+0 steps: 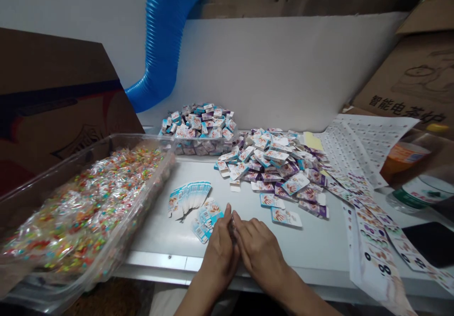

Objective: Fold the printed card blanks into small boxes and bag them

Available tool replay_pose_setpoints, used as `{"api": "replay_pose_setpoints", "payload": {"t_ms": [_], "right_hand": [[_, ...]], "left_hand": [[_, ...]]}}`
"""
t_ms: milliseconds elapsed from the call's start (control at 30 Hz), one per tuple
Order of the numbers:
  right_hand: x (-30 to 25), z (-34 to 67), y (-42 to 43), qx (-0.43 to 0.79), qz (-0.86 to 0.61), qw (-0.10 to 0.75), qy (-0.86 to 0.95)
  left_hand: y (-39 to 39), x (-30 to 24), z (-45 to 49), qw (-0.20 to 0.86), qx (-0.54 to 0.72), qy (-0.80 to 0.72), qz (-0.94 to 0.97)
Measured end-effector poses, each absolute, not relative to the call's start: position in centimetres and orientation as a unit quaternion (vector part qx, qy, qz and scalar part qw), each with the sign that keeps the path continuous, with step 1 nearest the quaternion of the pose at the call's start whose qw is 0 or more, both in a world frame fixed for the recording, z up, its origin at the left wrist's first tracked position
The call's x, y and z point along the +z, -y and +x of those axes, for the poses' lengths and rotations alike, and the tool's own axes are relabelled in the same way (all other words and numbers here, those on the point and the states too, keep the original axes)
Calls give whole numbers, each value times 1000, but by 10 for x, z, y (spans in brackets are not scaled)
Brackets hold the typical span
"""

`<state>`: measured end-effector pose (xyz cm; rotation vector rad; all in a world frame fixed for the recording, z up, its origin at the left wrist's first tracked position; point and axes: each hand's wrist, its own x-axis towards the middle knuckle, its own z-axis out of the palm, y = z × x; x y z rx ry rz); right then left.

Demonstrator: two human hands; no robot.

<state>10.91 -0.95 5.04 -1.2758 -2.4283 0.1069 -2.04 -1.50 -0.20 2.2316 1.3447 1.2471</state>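
Observation:
My left hand (222, 242) and my right hand (260, 247) meet over the front of the table, fingertips close together. Between them shows a sliver of something dark and shiny, mostly covered by the fingers. Both hands have their fingers closed around this spot. Just left of my left hand lie a few loose printed cards (209, 212) in blue and white. Behind those, a fanned stack of flat blue-and-white cards (189, 197) rests on the table. A heap of small folded boxes (273, 160), white with blue or purple, spreads beyond my right hand.
On the left stands a clear plastic bin (156, 179) full of small wrapped colourful pieces (102, 197). A clear tray (213, 142) piled with small boxes is at the back. Printed sticker sheets (369, 226), a black phone-like slab (431, 243) and a plastic tub (418, 193) lie right.

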Motion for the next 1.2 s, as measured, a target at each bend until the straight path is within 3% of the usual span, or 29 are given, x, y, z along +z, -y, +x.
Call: {"api": "replay_pose_setpoints", "payload": {"t_ms": [67,167,267,333,367,500,600,800,933,1000,1067,1200], "right_hand": [[53,111,6,32,-453,163,876],[67,129,-19,152,-430,159,875],[85,155,-62,318,-476,295,765],[88,162,-83,356,-509,423,660],[86,160,-89,349,-510,433,656],[56,124,-79,239,-356,220,876],[37,96,-67,147,-306,123,933],[33,95,-60,36,-267,103,958],[41,109,-55,22,-289,215,933],[48,113,-52,69,-351,306,882],[57,114,-49,194,-412,353,817],[72,117,-44,439,-433,331,715]], "left_hand": [[17,-1,-22,132,414,-464,772],[23,6,-31,128,392,-482,773],[28,16,-47,92,423,-535,725],[28,18,-57,64,470,-579,664],[27,18,-60,55,488,-596,635],[19,14,-62,57,514,-614,596],[17,11,-59,45,498,-615,610],[23,-5,-68,22,433,-662,611],[21,-9,-67,-1,425,-651,629],[16,-3,-63,-52,429,-622,652],[11,8,-57,-93,416,-583,691],[2,27,-51,-84,353,-543,757]]}}
